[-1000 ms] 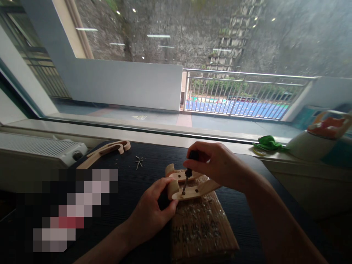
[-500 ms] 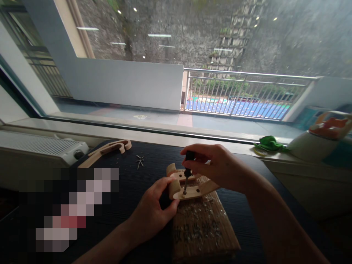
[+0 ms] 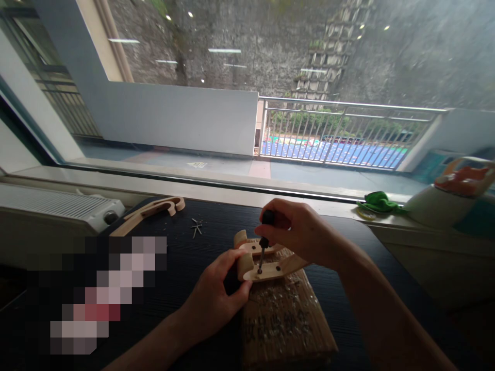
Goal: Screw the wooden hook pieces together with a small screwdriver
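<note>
My right hand (image 3: 288, 226) is closed around the black handle of a screwdriver (image 3: 266, 232), which stands nearly upright. Its tip meets a screw hole near the curled end of a pale wooden piece (image 3: 268, 272). A second dark hole shows farther along that piece. With thumb and fingers, my left hand (image 3: 222, 283) grips the curled end from the left. Just behind lies a similar wooden piece (image 3: 257, 249), also with a curl and a hole. Both rest on a tape-wrapped brown block (image 3: 286, 319) with dark handwriting on its top.
Several loose screws (image 3: 196, 228) lie on the dark table (image 3: 216, 221). More curved wooden pieces (image 3: 154, 208) are at its far left, near a white radiator (image 3: 65, 206). A green cloth (image 3: 379, 202) and a white rounded container (image 3: 429, 203) stand on the windowsill at right.
My right hand has shifted its hold on the screwdriver handle, turning at the wrist and moving slightly right. The left hand and wooden pieces stay in place.
</note>
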{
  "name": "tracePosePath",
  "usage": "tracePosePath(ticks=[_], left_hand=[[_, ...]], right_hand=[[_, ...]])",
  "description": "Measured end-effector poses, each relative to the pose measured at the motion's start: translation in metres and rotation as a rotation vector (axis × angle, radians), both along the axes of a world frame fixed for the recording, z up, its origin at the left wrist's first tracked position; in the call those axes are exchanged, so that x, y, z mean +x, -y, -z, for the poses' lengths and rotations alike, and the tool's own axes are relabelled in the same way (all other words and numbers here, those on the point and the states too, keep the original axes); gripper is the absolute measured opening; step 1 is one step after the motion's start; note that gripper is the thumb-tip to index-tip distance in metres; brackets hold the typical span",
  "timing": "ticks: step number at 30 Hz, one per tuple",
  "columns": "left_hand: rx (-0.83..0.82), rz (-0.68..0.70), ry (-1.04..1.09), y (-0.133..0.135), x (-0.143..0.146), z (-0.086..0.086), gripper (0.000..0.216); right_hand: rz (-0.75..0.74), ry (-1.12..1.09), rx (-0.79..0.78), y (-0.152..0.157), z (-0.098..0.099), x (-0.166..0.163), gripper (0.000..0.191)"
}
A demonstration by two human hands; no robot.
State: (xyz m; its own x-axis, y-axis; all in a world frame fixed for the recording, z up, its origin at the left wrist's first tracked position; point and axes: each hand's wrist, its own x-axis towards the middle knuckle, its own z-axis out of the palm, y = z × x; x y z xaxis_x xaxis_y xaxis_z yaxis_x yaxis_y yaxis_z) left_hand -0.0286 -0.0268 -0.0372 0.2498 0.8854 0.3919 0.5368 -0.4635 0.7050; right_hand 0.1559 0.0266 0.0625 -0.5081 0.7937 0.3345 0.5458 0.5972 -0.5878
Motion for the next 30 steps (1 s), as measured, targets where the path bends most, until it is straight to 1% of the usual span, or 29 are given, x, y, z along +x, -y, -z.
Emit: tracePosePath(ticks=[3, 5, 9, 12, 19, 24, 30], left_hand=[[0.003, -0.002, -0.004, 0.000, 0.000, 0.000, 0.036], [0.004, 0.000, -0.007, 0.000, 0.000, 0.000, 0.036], [0.006, 0.004, -0.012, 0.000, 0.000, 0.000, 0.035], [0.006, -0.001, -0.013, 0.000, 0.001, -0.001, 0.035], [0.010, -0.012, -0.019, 0.000, 0.001, 0.000, 0.036], [0.002, -0.009, -0.020, 0.000, 0.001, 0.001, 0.036], [-0.005, -0.008, -0.016, 0.000, 0.001, -0.001, 0.034]], right_hand=[[-0.007, -0.008, 0.019, 0.002, -0.003, 0.000, 0.022], [-0.035, -0.006, 0.002, 0.005, -0.008, 0.001, 0.021], [-0.106, -0.007, -0.067, 0.009, -0.014, 0.004, 0.024], [-0.121, -0.009, -0.069, 0.010, -0.015, 0.005, 0.024], [-0.072, 0.014, -0.035, 0.010, -0.014, 0.006, 0.020], [-0.016, 0.031, 0.012, 0.007, -0.012, 0.005, 0.024], [0.013, 0.025, 0.045, 0.003, -0.007, 0.003, 0.027]])
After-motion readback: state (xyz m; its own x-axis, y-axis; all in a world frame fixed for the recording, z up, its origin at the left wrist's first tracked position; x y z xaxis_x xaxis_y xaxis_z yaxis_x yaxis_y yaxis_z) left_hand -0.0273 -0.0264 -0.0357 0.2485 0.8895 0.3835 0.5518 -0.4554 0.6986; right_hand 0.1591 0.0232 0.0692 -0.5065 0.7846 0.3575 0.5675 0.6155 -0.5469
